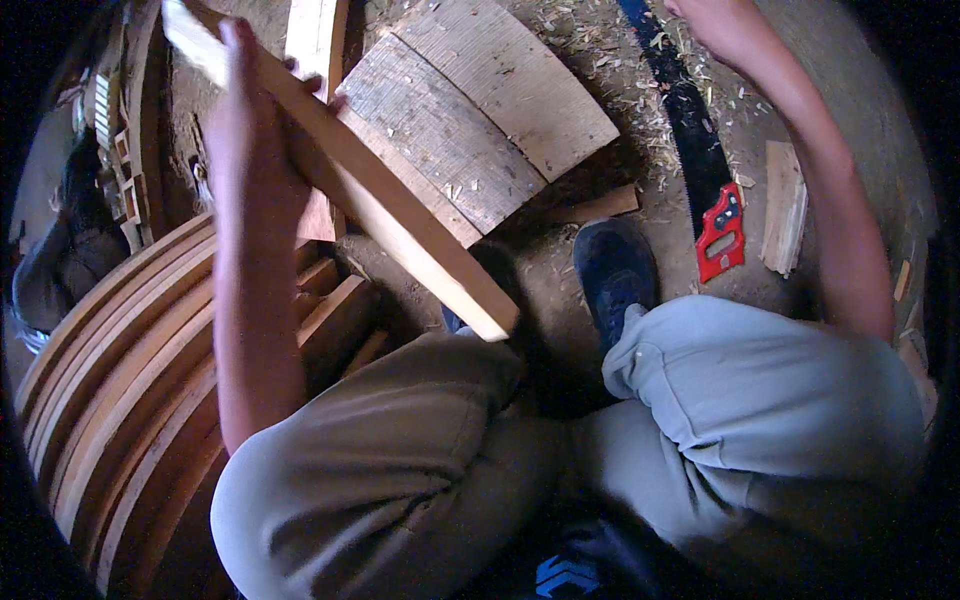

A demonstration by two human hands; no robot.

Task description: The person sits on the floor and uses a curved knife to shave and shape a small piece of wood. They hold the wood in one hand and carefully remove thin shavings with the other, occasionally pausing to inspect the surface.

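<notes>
Your forearms bare, no sleeves, no gloves. You wear loose grey-olive trousers (400, 470), fabric creased at knees. Dark blue shoe (612, 270) on your right foot. Blue-and-white mark on dark fabric at lower edge.

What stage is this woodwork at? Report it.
Done: curved boards lie stacked at the left, and shavings litter the ground by the saw, which lies unused. In hand: the left hand grips a long plank, held at a slant above the wide slabs. The right hand is raised, mostly out of frame. What is left cannot be judged.
</notes>
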